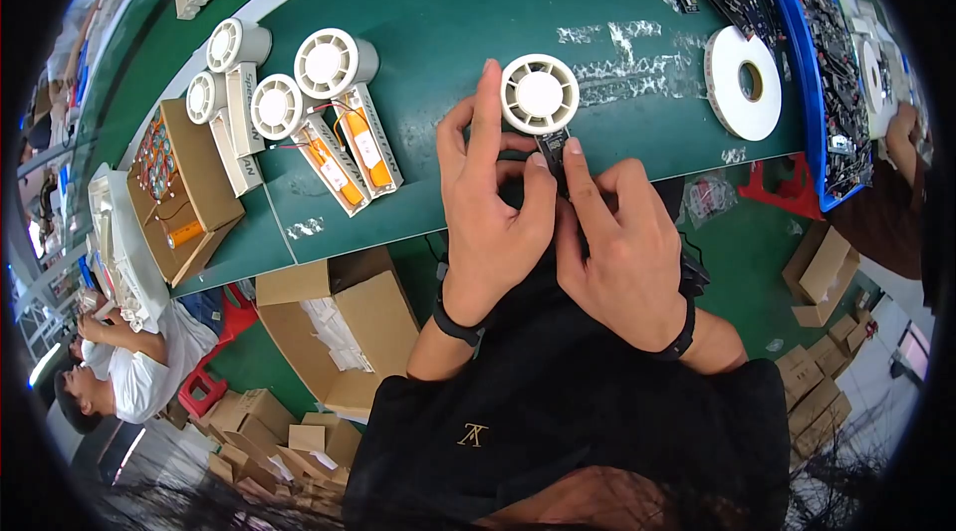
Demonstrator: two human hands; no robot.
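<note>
My left hand (493, 207) and my right hand (622, 242) together hold a small white handheld fan (539, 94) at the near edge of the green table (438, 13). Its round grilled head points away from me; its dark open handle with a circuit board (554, 147) lies under my thumbs and fingertips. My left index finger stretches up along the left side of the fan head. My right index finger presses on the board. The lower part of the handle is hidden by my hands.
Several open fans with orange batteries (329, 128) lie left of my hands. A cardboard box of batteries (179, 187) sits at the far left. A white tape roll (744, 83) and a blue tray of circuit boards (827, 63) are right. Another person (124, 362) sits lower left, among cartons (349, 332).
</note>
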